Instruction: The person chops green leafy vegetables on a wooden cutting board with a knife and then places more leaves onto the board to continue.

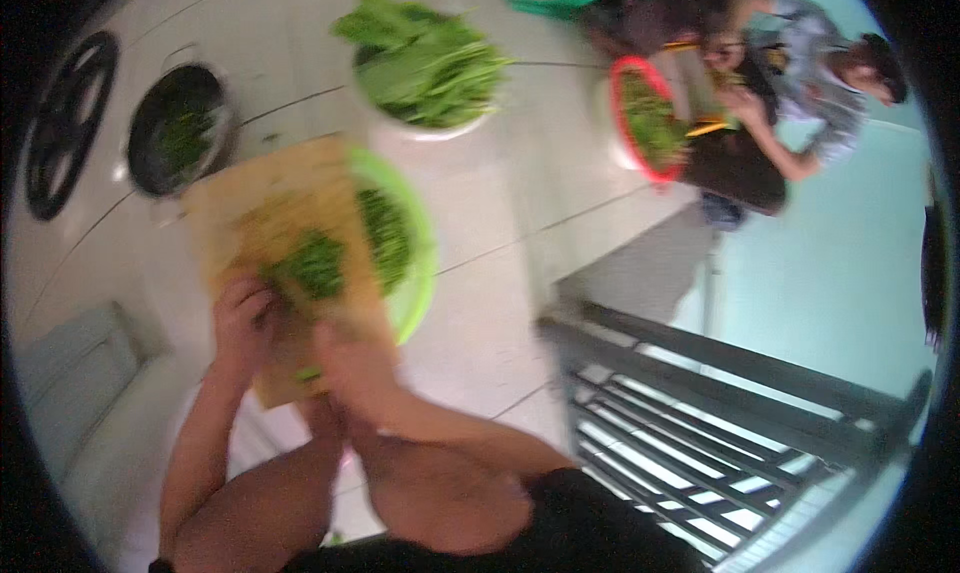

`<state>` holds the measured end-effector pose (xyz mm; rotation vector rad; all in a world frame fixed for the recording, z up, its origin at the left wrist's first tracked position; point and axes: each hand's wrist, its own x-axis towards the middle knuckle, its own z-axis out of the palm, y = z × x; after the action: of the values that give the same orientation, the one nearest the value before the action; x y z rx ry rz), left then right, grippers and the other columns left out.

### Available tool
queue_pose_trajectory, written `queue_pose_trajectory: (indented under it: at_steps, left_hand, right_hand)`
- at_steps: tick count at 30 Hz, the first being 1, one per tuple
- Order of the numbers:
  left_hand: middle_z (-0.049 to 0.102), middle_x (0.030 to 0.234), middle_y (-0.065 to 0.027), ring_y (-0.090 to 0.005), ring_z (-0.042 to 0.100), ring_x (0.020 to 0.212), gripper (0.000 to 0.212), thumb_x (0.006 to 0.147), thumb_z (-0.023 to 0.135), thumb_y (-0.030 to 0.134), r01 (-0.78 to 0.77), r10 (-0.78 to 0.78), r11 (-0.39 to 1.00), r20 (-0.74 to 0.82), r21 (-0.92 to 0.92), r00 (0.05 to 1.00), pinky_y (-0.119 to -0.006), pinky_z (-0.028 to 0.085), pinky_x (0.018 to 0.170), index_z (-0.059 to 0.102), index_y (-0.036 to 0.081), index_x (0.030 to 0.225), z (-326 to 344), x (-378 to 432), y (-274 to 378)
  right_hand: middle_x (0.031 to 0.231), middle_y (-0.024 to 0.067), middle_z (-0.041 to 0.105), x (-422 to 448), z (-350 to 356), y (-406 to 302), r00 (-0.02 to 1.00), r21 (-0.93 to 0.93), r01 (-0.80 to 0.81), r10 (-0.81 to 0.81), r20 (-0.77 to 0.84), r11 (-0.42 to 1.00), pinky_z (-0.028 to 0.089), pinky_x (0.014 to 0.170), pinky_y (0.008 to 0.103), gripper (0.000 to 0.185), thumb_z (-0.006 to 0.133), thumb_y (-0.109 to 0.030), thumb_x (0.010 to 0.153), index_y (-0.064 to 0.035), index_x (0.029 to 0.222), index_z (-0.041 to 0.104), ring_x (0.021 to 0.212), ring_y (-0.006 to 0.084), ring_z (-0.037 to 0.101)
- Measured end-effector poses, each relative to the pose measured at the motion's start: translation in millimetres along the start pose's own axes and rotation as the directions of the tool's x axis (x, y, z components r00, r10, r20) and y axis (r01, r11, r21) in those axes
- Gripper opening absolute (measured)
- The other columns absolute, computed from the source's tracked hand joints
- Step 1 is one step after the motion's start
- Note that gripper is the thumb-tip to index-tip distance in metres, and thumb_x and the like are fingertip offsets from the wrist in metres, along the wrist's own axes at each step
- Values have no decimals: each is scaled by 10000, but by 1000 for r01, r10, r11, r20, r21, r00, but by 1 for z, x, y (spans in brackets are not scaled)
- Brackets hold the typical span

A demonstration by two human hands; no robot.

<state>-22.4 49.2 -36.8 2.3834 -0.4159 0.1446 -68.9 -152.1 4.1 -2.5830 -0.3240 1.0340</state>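
A wooden cutting board lies in front of me, its right part over a lime-green basin that holds cut greens. On the board is a small heap of finely chopped green leaves. My left hand rests at the board's left side, fingers curled beside the heap. My right hand is low on the board near its right edge, blurred by motion. Between the hands is a dark blurred shape that could be a blade; I cannot tell. A green scrap lies near the board's front edge.
Beyond stand a white bowl of long leafy greens and a dark pot with some greens. A black ring-shaped object lies far left. Another person works at right beside a red-rimmed basket. A dark slatted rack stands right.
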Motion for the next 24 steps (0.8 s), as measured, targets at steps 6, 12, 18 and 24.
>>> queue_pose_trajectory:
  at_steps: [6, 12, 18, 24]
  left_hand:
    - [628, 853, -117, -327, 625, 838, 241, 621, 715, -50, 118, -117, 993, -36, -1, 992, -430, 521, 723, 697, 33, 847, -2, 15, 38]
    - [672, 939, -165, -362, 635, 843, 266, 695, 738, 10, 124, -124, 992, -26, -7, 992, -435, 529, 742, 707, 41, 958, 4, 10, 26]
    - [639, 943, -119, -321, 619, 937, 221, 703, 716, -1, 47, -47, 999, -18, -1, 999, -405, 534, 789, 724, 52, 917, -12, 11, 22]
    - [640, 988, -115, -315, 611, 981, 206, 695, 738, 26, -11, 11, 997, 1, 80, 1000, -395, 535, 825, 727, 32, 901, -14, 7, 23]
  right_hand:
    - [881, 162, 659, -17, 7, 30, 929, -24, 69, -72, -364, 997, 548, 696, 449, 302, 511, -109, 872, 12, 1147, 541, 835, 347, 673]
    - [909, 215, 651, -19, 16, 34, 994, 161, 48, -31, -106, 986, 533, 763, 494, 209, 542, -159, 881, -14, 1031, 533, 868, 392, 662]
    - [766, 243, 648, -26, -16, 14, 971, 37, 72, -61, -231, 997, 537, 573, 511, 382, 586, -182, 869, 16, 1175, 473, 662, 428, 659]
    - [767, 229, 659, -29, -14, 13, 967, -33, 113, -118, -227, 993, 541, 575, 503, 456, 629, -175, 827, 23, 1202, 463, 685, 418, 668]
